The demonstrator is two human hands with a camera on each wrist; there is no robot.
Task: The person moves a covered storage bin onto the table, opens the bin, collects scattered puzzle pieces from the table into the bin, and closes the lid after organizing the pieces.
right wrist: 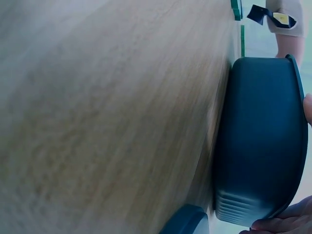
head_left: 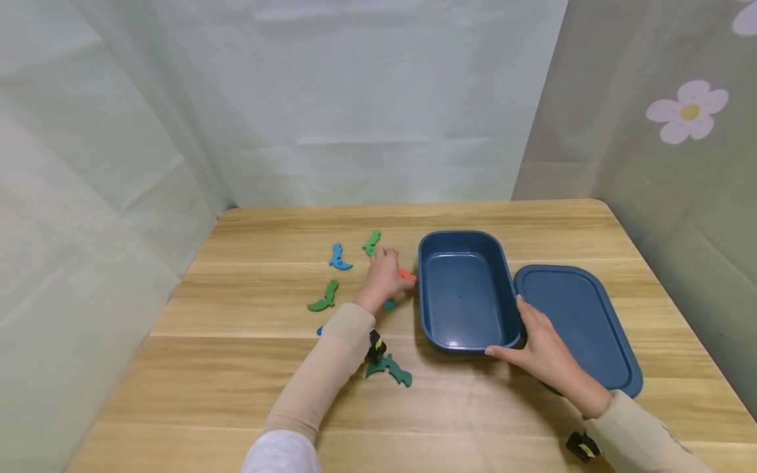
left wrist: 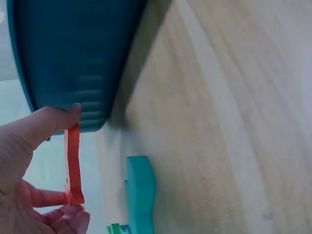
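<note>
My left hand (head_left: 386, 276) pinches an orange flat plastic piece (left wrist: 73, 165) between thumb and fingers, just left of the blue plastic box (head_left: 464, 341). In the left wrist view the piece stands edge-on, above the table and near the box wall. My right hand (head_left: 547, 348) grips the box's near right corner, thumb on the near rim and fingers along the right side. The box interior is bare. Under the left hand lies a teal piece (left wrist: 140, 190), mostly hidden in the head view. A dark green curved piece (head_left: 390, 371) lies nearer me, beside the left wrist.
A blue lid (head_left: 579, 322) lies right of the box, partly behind the right hand. Left of the left hand are a light blue piece (head_left: 338, 257), a green piece (head_left: 324, 297) and a bright green piece (head_left: 372, 242). A small blue piece (head_left: 320, 330) peeks past the left sleeve.
</note>
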